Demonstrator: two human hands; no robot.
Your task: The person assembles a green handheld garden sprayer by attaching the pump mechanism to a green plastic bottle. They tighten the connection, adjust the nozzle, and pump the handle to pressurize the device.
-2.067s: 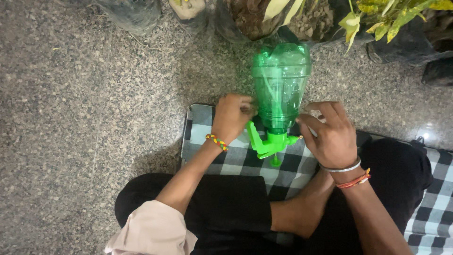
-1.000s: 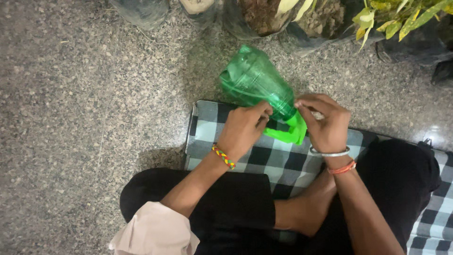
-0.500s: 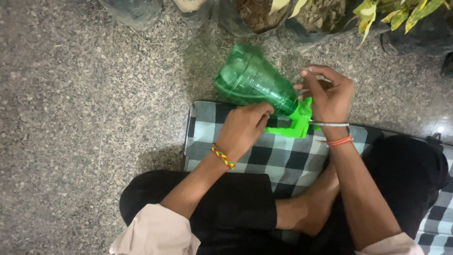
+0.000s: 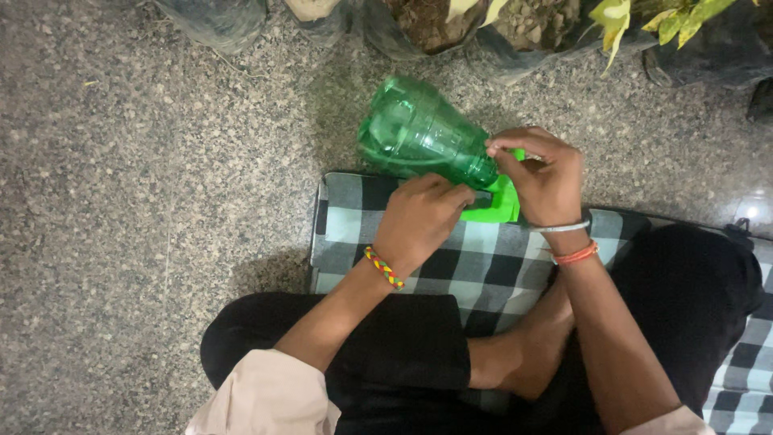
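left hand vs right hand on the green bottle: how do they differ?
The left hand rests palm-down beside the green bottle, by the bright green piece; the right hand pinches at its neck. The left wrist wears one braided band, the right a silver bangle plus an orange band. Both are bare and meet at the bottle's narrow end.

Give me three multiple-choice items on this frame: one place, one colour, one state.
1. Where does the left hand rest?
A. under the green plastic bottle, over the checked mat
B. on the stone floor
C. on a plant pot

2. What colour is the flat piece at the bottle's neck?
A. red
B. bright green
C. white

3. How does the bottle lie?
A. upright on its base
B. crushed flat
C. tilted on its side, neck toward the right hand

Answers: 1 A, the hand sits just below the bottle, above the mat. 2 B, it is brighter green than the bottle. 3 C, its base points up-left and the right hand pinches at the neck.
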